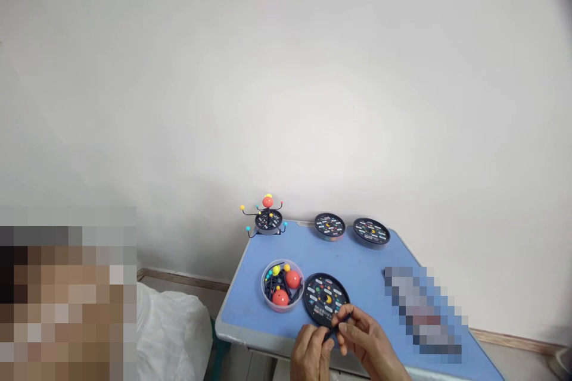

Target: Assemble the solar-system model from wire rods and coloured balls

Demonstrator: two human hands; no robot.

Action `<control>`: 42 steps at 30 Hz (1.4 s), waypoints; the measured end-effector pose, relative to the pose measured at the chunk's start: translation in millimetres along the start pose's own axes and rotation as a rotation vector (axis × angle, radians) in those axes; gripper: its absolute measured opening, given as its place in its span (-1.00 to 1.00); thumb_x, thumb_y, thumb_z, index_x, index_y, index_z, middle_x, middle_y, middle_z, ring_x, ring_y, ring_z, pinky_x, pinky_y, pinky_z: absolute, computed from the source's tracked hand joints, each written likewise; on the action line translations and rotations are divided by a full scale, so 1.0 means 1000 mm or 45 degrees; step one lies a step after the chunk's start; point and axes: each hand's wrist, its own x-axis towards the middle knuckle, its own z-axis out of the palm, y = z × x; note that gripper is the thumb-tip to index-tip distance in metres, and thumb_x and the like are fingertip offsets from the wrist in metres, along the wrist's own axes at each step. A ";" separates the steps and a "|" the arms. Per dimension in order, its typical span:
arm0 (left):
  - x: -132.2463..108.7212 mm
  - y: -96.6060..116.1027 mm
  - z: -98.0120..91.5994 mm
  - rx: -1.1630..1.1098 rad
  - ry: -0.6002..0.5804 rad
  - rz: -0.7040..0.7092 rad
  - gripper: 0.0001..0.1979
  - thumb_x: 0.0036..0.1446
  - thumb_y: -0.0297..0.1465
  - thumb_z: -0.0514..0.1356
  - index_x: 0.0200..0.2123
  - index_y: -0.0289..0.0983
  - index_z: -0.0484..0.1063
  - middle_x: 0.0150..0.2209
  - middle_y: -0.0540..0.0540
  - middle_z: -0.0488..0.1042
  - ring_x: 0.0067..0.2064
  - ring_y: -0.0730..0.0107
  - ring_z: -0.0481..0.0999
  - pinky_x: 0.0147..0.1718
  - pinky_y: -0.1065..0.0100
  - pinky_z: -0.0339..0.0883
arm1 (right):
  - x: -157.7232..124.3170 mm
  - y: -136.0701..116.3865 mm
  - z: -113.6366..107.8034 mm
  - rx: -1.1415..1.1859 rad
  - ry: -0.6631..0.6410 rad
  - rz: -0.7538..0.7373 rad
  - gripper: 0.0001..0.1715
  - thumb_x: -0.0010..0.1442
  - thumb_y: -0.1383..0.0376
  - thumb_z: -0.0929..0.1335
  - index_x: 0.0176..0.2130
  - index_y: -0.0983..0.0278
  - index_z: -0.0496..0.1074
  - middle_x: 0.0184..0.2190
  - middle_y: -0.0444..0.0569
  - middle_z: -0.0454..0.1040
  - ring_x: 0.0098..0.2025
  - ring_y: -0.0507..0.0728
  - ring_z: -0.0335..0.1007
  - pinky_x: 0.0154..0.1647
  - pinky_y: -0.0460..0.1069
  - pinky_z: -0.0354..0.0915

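Far lower left of the frame: a pixelated patch (67, 297), its contents hidden. Just right of it, low in the frame, a crumpled white sheet (172, 333), beside the grey-rimmed blue table (286, 333). At the table's far left corner, an assembled solar system model (268, 218), with coloured balls on curved black arms above a round base. Lower centre, on the blue top, a see-through plastic bowl (282, 305) holding loose black rods (270, 289), two red balls (280, 297) and yellow balls (276, 270). Just right of the bowl, a round black disc (325, 296) with coloured markings, lying flat, its near edge just behind the hands. At the bottom edge, the left hand (310, 352), curled at the lower end of a thin black rod (340, 324), its grip impossible to tell. Next to it, the right hand (364, 342), thumb and fingers pinched shut on the rod's upper end. Up along the far edge, two more black discs (329, 227) (371, 232). Far right, over the table, a second pixelated patch (424, 312), its contents hidden.
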 end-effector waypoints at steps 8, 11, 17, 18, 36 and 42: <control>0.005 0.001 0.001 -0.083 0.031 -0.298 -0.45 0.29 0.03 -0.05 -0.28 -0.18 0.60 -0.34 -0.19 0.63 -0.28 0.16 0.62 -0.27 0.27 0.52 | 0.010 -0.030 -0.008 -0.477 -0.036 -0.081 -0.51 -0.21 0.01 0.58 -0.34 0.25 0.55 -0.56 -0.18 0.40 -0.51 0.03 0.25 -0.53 -0.09 0.18; 0.007 0.005 0.008 -0.196 0.034 -0.350 -0.42 0.28 0.06 -0.06 -0.31 -0.20 0.60 -0.37 -0.16 0.62 -0.32 0.20 0.61 -0.29 0.29 0.51 | 0.010 -0.021 -0.003 -0.453 -0.180 -0.015 -0.50 -0.21 -0.02 0.58 -0.39 0.27 0.53 -0.61 -0.21 0.35 -0.55 0.01 0.20 -0.53 -0.09 0.19; 0.012 0.004 0.014 -0.160 -0.068 -0.247 -0.46 0.35 -0.05 -0.08 -0.39 -0.20 0.56 -0.47 -0.07 0.55 -0.42 0.33 0.54 -0.38 0.38 0.44 | 0.014 -0.014 -0.001 -0.527 -0.239 -0.047 -0.49 -0.12 -0.08 0.52 -0.46 0.29 0.48 -0.62 -0.17 0.38 -0.58 0.00 0.20 -0.55 -0.08 0.17; 0.012 0.001 0.012 -0.084 -0.052 -0.201 -0.48 0.35 -0.05 -0.08 -0.32 -0.21 0.56 -0.43 -0.09 0.57 -0.39 0.31 0.55 -0.37 0.36 0.45 | 0.017 -0.017 -0.002 -0.564 -0.227 -0.052 -0.48 -0.11 -0.10 0.51 -0.47 0.30 0.47 -0.63 -0.17 0.37 -0.59 0.01 0.21 -0.56 -0.08 0.17; -0.007 -0.052 0.026 0.883 0.099 0.220 -0.55 0.14 -0.33 0.27 0.10 -0.33 0.41 0.05 -0.32 0.54 0.05 -0.09 0.52 -0.04 -0.01 0.47 | 0.083 -0.021 -0.007 -1.398 -0.047 -0.032 -0.87 -0.09 0.37 0.28 -0.47 0.27 0.42 -0.67 -0.18 0.46 -0.63 0.04 0.28 -0.59 -0.09 0.19; -0.002 -0.043 0.039 0.824 0.201 0.157 -0.57 0.06 -0.37 0.34 0.02 -0.35 0.47 0.00 -0.35 0.56 0.01 -0.12 0.54 -0.06 -0.05 0.49 | 0.084 -0.032 -0.001 -1.699 -0.158 -0.092 -0.77 -0.08 0.45 0.28 -0.44 0.31 0.53 -0.60 -0.13 0.52 -0.52 0.06 0.37 -0.50 -0.10 0.16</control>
